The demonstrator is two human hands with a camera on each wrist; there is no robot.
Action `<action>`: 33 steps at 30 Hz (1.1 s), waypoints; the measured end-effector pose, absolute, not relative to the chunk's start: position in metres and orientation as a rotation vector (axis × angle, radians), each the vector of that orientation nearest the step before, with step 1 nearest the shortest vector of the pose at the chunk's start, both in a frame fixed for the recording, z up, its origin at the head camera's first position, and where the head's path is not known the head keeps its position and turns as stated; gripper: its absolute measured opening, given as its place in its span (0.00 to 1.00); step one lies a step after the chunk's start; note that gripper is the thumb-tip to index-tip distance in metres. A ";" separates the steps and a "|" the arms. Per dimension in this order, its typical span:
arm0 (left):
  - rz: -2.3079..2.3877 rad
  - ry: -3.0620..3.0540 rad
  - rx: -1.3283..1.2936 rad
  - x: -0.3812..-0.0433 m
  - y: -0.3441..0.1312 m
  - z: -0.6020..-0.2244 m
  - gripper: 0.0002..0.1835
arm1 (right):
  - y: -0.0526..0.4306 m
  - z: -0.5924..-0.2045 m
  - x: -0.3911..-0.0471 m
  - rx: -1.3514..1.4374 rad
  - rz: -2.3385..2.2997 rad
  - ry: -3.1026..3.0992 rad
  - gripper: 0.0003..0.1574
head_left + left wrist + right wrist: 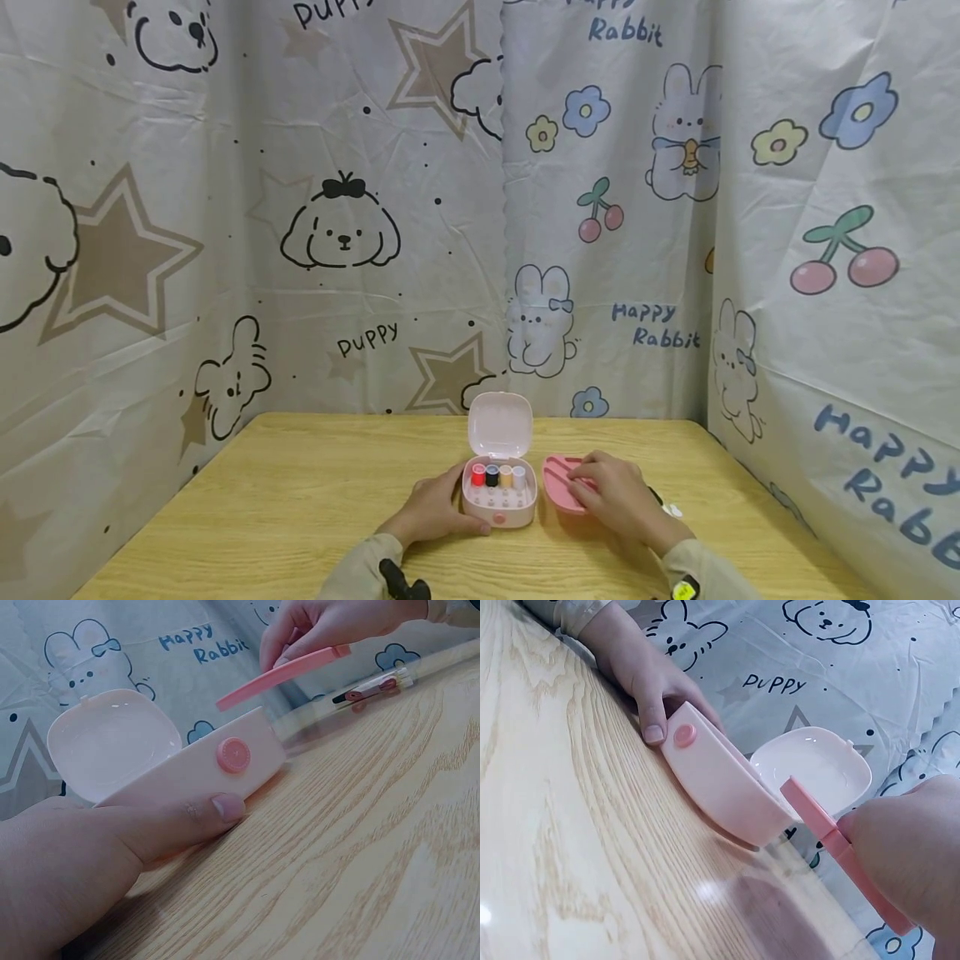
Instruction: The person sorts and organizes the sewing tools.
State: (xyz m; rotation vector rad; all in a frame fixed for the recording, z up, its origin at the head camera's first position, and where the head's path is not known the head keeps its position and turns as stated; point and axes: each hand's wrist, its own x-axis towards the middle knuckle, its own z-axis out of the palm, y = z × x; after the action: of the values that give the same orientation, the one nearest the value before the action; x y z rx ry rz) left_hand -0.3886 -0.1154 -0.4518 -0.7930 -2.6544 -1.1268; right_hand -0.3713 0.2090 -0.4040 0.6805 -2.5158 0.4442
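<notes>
A small pale pink box (517,518) stands on the table with its lid (500,425) raised at the back. A round pink button (233,755) sits on its front. Inside, a row of small spools (492,477) in red, black, yellowish and white stands behind a row of small pegs. My left hand (435,507) grips the box from its left side, the thumb lying along the lower front. Just right of the box, my right hand (621,500) pinches a darker pink slotted tray (558,482), held above the table in the left wrist view.
A slim item with a black tip and pale end (375,686) lies on the wooden table (337,467) beyond the right hand. Printed curtains (450,250) hang behind the table and along both sides.
</notes>
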 end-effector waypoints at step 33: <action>-1.107 -2.659 -0.792 -0.389 -0.115 -0.453 0.62 | 0.156 -0.392 -0.380 0.774 0.434 -2.528 0.08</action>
State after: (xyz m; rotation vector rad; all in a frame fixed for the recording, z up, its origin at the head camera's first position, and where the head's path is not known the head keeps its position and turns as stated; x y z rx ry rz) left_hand -0.3895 -0.1151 -0.4527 -0.7923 -2.6588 -1.1071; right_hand -0.3803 0.1557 -0.3915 0.7742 -2.5279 0.4341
